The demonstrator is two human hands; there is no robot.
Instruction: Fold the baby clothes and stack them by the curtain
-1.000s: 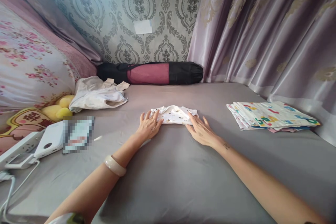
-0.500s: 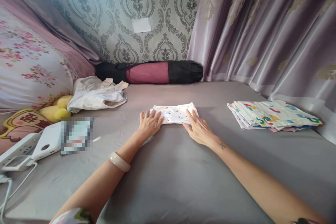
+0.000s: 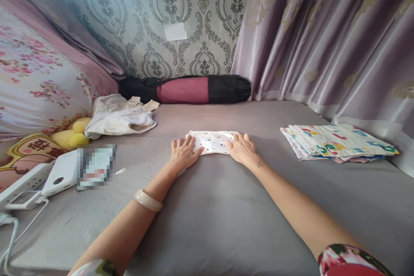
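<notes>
White printed cloth (image 3: 213,142) lies folded, left of the stack (image 3: 343,140), with left hand (image 3: 184,154) and right hand (image 3: 243,148) apart on its ends, gripping or not I cannot tell, probably smoothing; next move should need even pressure.

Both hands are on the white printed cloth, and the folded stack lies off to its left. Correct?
Not quite: the head view shows the folded stack off to the right. The left hand and right hand are on the white printed cloth.
</notes>
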